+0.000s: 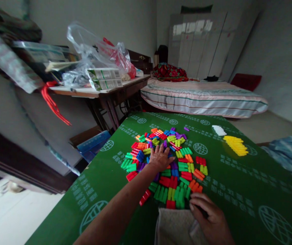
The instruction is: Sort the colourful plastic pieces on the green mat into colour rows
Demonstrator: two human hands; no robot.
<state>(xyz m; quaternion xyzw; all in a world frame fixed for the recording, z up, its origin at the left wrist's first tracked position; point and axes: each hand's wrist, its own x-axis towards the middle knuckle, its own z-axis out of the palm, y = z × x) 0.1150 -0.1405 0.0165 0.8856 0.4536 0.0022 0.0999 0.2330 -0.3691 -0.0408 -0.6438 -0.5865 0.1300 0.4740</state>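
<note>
A wide spread of small tube-like plastic pieces (184, 166) in red, green, orange, blue, purple and lime lies on the green table, many side by side in short rows. My left hand (159, 159) reaches into the middle of them, palm down with fingers spread, resting on the pieces. My right hand (210, 214) is at the near edge of the spread, beside orange and green pieces. Its fingers are curled towards the thumb, and what they hold, if anything, is hidden. Just left of it is a beige cloth-like item (173, 224), partly covered by that hand.
Groups of yellow pieces (235, 145) and white pieces (219, 130) lie apart on the right of the green table (237, 190). A cluttered desk (135, 81) with plastic bags stands at the left, and a bed (199, 98) behind. Blue cloth (291, 156) is at the right.
</note>
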